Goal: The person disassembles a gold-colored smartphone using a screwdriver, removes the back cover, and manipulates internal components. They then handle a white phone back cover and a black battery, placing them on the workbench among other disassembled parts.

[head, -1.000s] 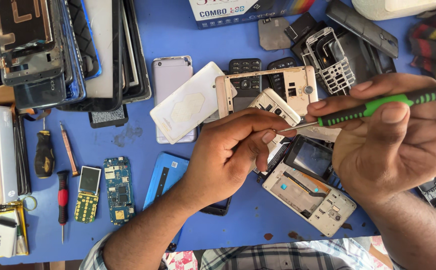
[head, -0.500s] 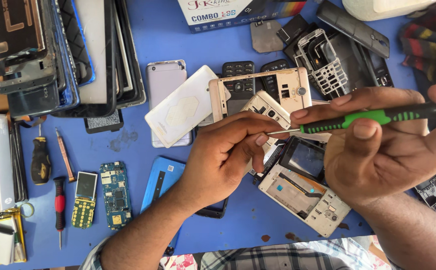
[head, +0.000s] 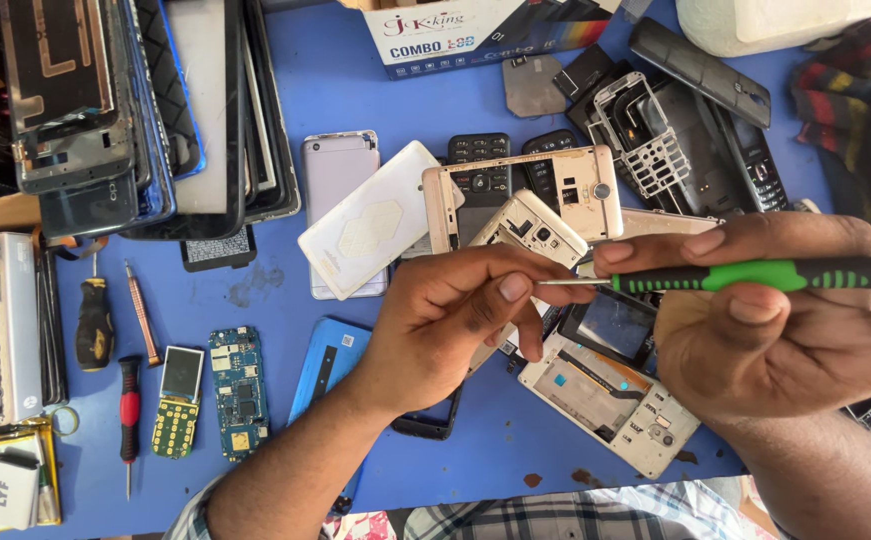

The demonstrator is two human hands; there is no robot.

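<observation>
Green-and-black screwdriver (head: 755, 275) at right of centre, pinched in closed right hand (head: 765, 330), steel tip meeting curled left hand (head: 455, 315) fingertips; whether a screw is pinched there, not discernible. Likely risks: tip slipping into a finger, or a small part dropping among phone housings (head: 610, 395) on blue table (head: 355, 80) below.

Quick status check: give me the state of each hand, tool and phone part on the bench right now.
Right hand: gripping the green-handled screwdriver, held level.
Left hand: thumb and forefinger pinched at the screwdriver's tip.
Gold phone frame: back off, insides exposed.
White back cover: detached, lying loose.
Circuit board: bare, out of any casing.
Red screwdriver: lying unused.
Black-handled screwdriver: lying unused.
</observation>
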